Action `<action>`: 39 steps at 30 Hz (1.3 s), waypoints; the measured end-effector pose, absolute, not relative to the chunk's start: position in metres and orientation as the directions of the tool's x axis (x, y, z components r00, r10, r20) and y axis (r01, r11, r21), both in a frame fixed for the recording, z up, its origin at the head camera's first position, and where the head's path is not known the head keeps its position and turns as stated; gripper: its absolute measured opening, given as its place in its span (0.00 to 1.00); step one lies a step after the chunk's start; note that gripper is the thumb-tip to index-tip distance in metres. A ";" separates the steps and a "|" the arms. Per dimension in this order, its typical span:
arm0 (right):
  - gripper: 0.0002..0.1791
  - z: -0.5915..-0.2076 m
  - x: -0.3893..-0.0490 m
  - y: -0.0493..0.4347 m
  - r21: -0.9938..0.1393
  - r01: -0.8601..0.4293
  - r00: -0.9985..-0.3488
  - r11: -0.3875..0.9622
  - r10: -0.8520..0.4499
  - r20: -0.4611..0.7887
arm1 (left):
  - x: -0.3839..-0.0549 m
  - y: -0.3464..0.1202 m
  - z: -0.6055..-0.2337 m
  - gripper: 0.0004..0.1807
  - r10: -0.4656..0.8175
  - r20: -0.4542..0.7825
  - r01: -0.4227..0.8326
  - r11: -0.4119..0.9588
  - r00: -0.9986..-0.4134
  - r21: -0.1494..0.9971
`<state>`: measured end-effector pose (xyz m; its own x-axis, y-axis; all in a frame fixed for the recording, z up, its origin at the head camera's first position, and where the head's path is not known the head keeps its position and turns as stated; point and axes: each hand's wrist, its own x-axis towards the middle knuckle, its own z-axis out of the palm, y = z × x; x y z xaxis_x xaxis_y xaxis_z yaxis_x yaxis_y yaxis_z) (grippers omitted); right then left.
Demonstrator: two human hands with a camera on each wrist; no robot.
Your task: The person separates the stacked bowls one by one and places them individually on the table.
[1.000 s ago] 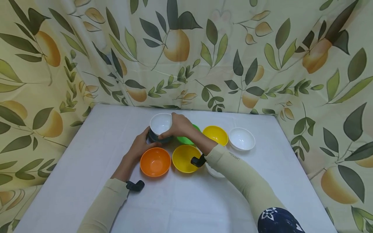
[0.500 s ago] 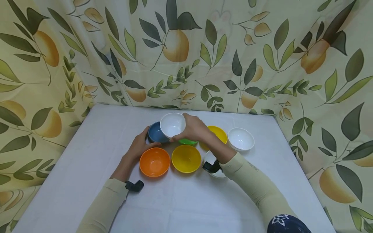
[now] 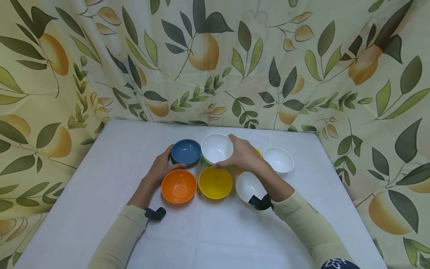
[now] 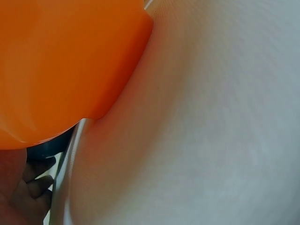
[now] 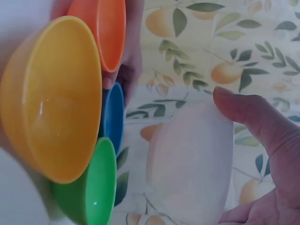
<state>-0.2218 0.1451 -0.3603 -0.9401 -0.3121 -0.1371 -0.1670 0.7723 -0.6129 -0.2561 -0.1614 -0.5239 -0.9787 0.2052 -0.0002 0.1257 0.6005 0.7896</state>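
My right hand (image 3: pixel 246 155) grips a white bowl (image 3: pixel 217 148) by its right side, thumb at the near rim. In the right wrist view, this white bowl (image 5: pixel 192 164) is up off the table, apart from the green bowl (image 5: pixel 100 187). The head view has the green bowl almost wholly hidden beneath it. At the back left, my left hand (image 3: pixel 161 166) holds the blue bowl (image 3: pixel 186 151), thumb along its near side and fingers round its left. Just in front of that thumb sits the orange bowl (image 3: pixel 178 186), which fills much of the left wrist view.
A yellow bowl (image 3: pixel 215 183) stands right of the orange one, with a white bowl (image 3: pixel 249 185) beside it, partly behind my right wrist. Another yellow bowl (image 3: pixel 258 151) is mostly covered by my right hand. One more white bowl (image 3: pixel 278 160) stands at the right on the white-covered table (image 3: pixel 208 231).
My right hand has carried the white bowl rightward from over the blue bowl to over the green one. The blue bowl is now uncovered; my left hand has stayed on it.
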 end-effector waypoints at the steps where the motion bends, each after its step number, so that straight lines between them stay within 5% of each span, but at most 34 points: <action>1: 0.62 -0.361 -0.220 0.148 -0.615 -0.158 -0.941 0.773 -0.306 -0.142 | -0.256 -0.161 -0.524 0.60 0.206 -0.003 0.124 0.603 -0.979 0.788; 22: 0.64 -0.369 -0.171 0.205 -0.622 -0.080 -0.978 0.779 -0.183 -0.103 | -0.255 -0.160 -0.523 0.60 0.189 -0.029 0.092 0.600 -0.982 0.794; 39: 0.56 -0.387 -0.135 0.245 -0.591 0.035 -0.992 0.806 -0.045 -0.120 | -0.256 -0.160 -0.523 0.61 0.177 -0.045 0.073 0.607 -0.983 0.791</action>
